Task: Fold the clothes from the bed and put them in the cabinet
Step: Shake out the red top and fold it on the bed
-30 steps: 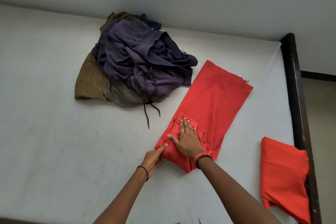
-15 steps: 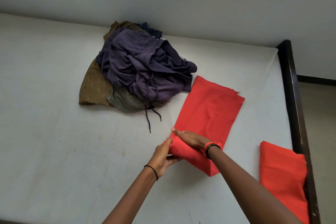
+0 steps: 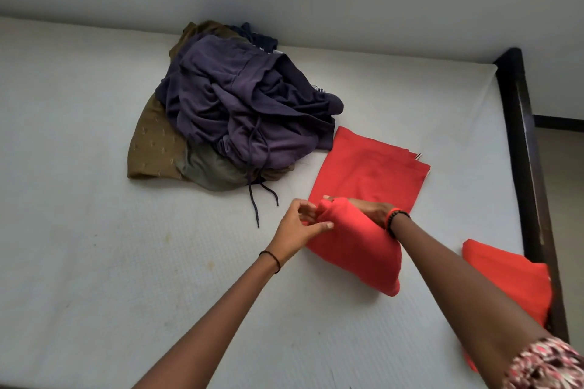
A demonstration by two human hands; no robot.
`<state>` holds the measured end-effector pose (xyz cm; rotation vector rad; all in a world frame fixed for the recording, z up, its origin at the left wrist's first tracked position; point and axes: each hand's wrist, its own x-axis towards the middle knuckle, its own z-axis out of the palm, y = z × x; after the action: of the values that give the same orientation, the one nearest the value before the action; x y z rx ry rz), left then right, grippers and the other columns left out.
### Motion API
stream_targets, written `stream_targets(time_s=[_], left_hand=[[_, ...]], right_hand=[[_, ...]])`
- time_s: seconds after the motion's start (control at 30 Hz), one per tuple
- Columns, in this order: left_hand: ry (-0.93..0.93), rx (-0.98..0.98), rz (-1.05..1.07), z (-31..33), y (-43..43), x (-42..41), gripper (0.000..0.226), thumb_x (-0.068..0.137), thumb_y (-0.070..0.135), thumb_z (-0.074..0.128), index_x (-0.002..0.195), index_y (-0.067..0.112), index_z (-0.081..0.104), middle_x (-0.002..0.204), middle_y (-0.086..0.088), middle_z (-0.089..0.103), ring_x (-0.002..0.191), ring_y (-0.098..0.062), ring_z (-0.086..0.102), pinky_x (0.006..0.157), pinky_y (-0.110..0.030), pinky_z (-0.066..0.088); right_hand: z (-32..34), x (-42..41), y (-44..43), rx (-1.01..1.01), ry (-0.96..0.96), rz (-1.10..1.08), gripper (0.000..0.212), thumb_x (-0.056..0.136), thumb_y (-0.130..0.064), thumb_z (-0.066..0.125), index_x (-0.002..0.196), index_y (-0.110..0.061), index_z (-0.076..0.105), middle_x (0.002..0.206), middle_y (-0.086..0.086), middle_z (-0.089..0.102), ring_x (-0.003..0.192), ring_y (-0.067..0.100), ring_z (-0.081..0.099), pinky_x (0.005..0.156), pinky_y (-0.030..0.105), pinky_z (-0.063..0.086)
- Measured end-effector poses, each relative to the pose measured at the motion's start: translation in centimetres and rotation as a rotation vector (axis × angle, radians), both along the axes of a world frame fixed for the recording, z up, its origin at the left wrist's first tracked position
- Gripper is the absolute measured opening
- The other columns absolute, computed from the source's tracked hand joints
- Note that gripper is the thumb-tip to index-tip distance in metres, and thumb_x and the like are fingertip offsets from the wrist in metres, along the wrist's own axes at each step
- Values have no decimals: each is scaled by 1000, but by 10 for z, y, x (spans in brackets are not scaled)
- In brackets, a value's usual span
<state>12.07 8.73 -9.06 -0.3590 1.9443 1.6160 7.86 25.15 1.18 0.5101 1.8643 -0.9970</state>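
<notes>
Red cloth (image 3: 363, 240) (near end) in 2-hand grip

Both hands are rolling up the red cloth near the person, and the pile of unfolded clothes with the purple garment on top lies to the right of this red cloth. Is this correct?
Not quite. The head view shows the pile, purple garment on top, lying to the left of the red cloth, not the right. The rest holds: the left hand and right hand are both rolling its near end.
</notes>
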Motion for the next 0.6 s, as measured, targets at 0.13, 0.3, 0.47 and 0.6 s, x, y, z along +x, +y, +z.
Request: stream_targets(time_s=[0.13, 0.3, 0.47, 0.6], left_hand=[[57, -131, -169, -28, 2, -18, 76, 54, 58, 76, 118, 25, 52, 120, 9, 54, 113, -4, 49, 97, -21, 37], [-62, -247, -254, -47, 13, -29, 54, 74, 69, 59, 70, 17, 44, 68, 7, 47, 67, -13, 46, 59, -28, 32], [-62, -351, -224, -63, 12, -36, 40, 86, 51, 59, 97, 13, 63, 99, -3, 64, 94, -20, 59, 77, -28, 44], [-126, -391, -238, -67, 9, -39, 43, 83, 53, 60, 102, 15, 62, 98, 0, 60, 95, -18, 58, 86, -33, 47]], right_hand=[[-68, -10, 27, 61, -34, -33, 36, 99, -31, 45, 127, -10, 52, 133, -1, 49, 106, 15, 45, 93, 26, 34], [-111, -49, 36, -88, -52, -30, 63, 93, -63, 32, 102, -11, 66, 108, 8, 65, 95, 18, 61, 98, 36, 45], [-108, -46, 51, 287, 640, -75, 41, 100, -34, 41, 81, -3, 60, 78, 12, 65, 77, 28, 61, 73, 38, 45], [-125, 32, 35, 440, 863, 290, 68, 89, -49, 48, 136, 0, 45, 138, 18, 49, 131, 30, 44, 108, 43, 33]])
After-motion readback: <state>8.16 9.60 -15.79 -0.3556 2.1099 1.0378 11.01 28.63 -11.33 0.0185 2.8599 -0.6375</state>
